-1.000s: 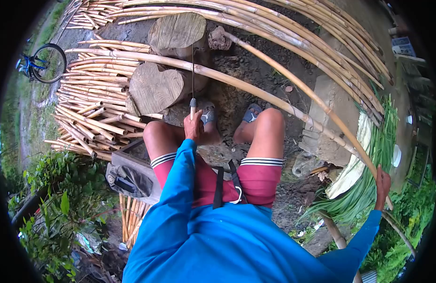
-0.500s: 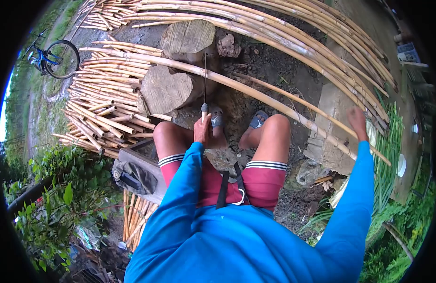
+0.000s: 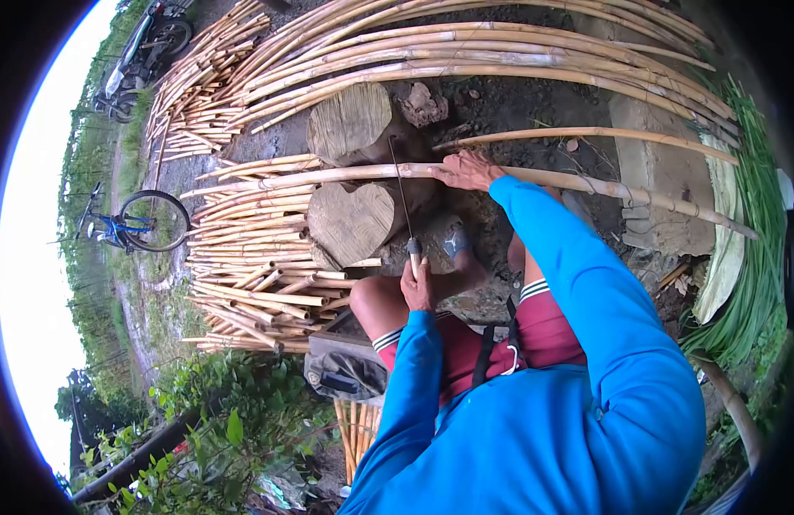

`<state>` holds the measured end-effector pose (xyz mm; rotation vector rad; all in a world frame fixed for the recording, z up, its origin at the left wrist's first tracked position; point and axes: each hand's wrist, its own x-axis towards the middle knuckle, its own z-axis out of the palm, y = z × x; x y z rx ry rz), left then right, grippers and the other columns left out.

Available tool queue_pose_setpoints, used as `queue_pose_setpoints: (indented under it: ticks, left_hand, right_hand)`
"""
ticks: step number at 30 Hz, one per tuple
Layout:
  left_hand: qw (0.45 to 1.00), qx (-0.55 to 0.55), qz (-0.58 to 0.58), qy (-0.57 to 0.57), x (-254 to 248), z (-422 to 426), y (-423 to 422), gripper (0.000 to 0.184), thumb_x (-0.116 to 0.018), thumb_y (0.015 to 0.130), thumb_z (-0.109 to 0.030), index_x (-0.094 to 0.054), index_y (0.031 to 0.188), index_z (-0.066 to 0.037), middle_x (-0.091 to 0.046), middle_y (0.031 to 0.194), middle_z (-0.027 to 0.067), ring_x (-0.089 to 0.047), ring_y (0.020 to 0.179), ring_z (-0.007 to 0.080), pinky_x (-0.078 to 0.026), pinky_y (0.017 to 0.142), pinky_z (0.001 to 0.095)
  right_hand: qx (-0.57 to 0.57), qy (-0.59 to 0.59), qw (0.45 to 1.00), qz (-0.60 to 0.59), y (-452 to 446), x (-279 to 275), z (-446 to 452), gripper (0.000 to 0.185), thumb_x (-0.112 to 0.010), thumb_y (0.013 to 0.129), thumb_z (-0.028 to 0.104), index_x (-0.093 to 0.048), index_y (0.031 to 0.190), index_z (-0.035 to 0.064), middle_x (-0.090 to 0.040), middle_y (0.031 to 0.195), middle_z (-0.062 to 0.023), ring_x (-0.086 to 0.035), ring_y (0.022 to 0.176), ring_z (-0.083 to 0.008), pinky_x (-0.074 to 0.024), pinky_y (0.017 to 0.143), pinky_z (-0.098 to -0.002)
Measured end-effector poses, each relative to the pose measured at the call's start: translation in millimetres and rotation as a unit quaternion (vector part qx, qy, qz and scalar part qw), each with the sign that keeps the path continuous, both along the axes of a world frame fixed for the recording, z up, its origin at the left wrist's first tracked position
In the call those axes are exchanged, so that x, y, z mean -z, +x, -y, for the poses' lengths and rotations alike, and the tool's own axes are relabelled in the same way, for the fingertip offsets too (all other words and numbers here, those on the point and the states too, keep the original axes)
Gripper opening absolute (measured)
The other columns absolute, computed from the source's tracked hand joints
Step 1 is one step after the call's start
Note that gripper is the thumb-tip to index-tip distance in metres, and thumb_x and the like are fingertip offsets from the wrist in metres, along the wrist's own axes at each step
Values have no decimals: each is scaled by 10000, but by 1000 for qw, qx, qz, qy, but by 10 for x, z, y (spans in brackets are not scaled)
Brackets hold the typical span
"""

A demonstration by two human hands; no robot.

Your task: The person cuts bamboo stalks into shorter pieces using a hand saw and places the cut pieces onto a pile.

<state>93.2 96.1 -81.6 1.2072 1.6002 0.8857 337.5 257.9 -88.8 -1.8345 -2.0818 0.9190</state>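
Note:
My left hand (image 3: 417,285) is closed around the pale handle of a long-bladed knife (image 3: 400,184). Its thin dark blade, seen nearly edge-on, points away from me and crosses the long bamboo pole (image 3: 586,182). On that pole, just right of the blade, my right hand (image 3: 472,169) grips from above, with the fingers partly hidden. Part of the pole lies over the gap between two cut stumps, the nearer stump (image 3: 350,221) and the farther stump (image 3: 350,120). Whether the blade touches the bamboo I cannot tell.
Cut bamboo pieces (image 3: 251,292) are heaped to the left. Long bamboo poles (image 3: 500,53) lie across the far side, and a thinner pole (image 3: 577,132) lies behind the held one. A concrete slab (image 3: 667,172) and green leaves (image 3: 749,266) are at right; a bicycle (image 3: 144,225) stands left.
My right hand has moved left from near the pole's right end to beside the blade. The view has turned. The thinner pole now lies farther from the held one.

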Motion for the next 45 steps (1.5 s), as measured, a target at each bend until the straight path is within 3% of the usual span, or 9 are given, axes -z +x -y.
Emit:
queue_pose_setpoints:
  ticks: [4, 11, 25, 28, 31, 33, 38, 41, 45]
  left_hand:
    - [999, 25, -24, 23, 82, -9, -22, 234, -660, 910, -232, -583, 892, -12, -533, 717, 29, -478, 678, 109, -425, 599, 296]
    - [991, 91, 72, -60, 227, -75, 301, 231, -658, 912, -221, -578, 906, -5, -525, 728, 25, -455, 684, 103, -422, 615, 295]
    - [987, 156, 22, -23, 381, -93, 636, 257, -613, 942, -307, -595, 925, -52, -482, 696, -39, -417, 621, 64, -344, 543, 255]
    - [988, 145, -2, -59, 381, -83, 697, 393, -609, 938, -369, -640, 1043, 9, -655, 859, 196, -610, 776, 294, -474, 737, 391]
    - [987, 148, -32, -54, 298, -105, 733, 428, -609, 939, -379, -638, 1086, 21, -661, 890, 214, -634, 827, 302, -478, 759, 387]
    - [983, 157, -90, -39, 103, -104, 760, 444, -606, 944, -388, -631, 1072, 36, -649, 872, 211, -612, 801, 273, -478, 756, 378]
    - [985, 123, 68, -103, 624, -79, 621, 378, -607, 957, -391, -637, 911, -17, -539, 722, -15, -446, 664, 73, -375, 572, 256]
    - [981, 139, 76, -115, 446, -86, 773, 416, -560, 957, -467, -502, 746, -113, -371, 546, -62, -348, 431, 50, -245, 411, 249]
    - [972, 116, 118, -169, 262, -78, 848, 425, -572, 948, -475, -501, 729, -118, -359, 534, -65, -347, 425, 56, -247, 404, 253]
  right_hand:
    - [1, 39, 998, 42, 276, -113, 147, 644, -429, 919, 623, -696, 841, 42, -661, 725, -238, -652, 717, -432, -517, 696, -537]
    - [38, -3, 996, 76, 777, -60, 485, 670, -403, 911, 652, -685, 862, 46, -678, 842, -263, -660, 820, -447, -519, 752, -542]
    - [91, 29, 995, 30, 798, 39, 541, 561, -417, 937, 538, -702, 802, 74, -681, 835, -248, -664, 828, -441, -522, 768, -529]
    - [110, 31, 993, 4, 810, 0, 548, 536, -436, 925, 536, -707, 817, 87, -689, 853, -232, -670, 851, -421, -524, 773, -521]
    - [117, -7, 993, 24, 782, -26, 516, 532, -452, 908, 553, -718, 840, 96, -694, 879, -225, -675, 873, -403, -525, 784, -510]
    - [112, -31, 993, 37, 752, -82, 523, 543, -471, 888, 577, -727, 862, 99, -698, 906, -224, -677, 895, -396, -525, 801, -503]
    - [126, 16, 991, 48, 782, -20, 603, 586, -493, 844, 628, -726, 828, 90, -703, 855, -206, -689, 871, -375, -521, 808, -493]
    - [122, 36, 990, 66, 765, -2, 626, 607, -493, 839, 645, -710, 756, 84, -693, 780, -207, -695, 789, -375, -527, 744, -494]
    - [129, 45, 989, 58, 762, -21, 636, 624, -486, 842, 653, -710, 756, 77, -695, 782, -204, -695, 772, -374, -527, 747, -492]
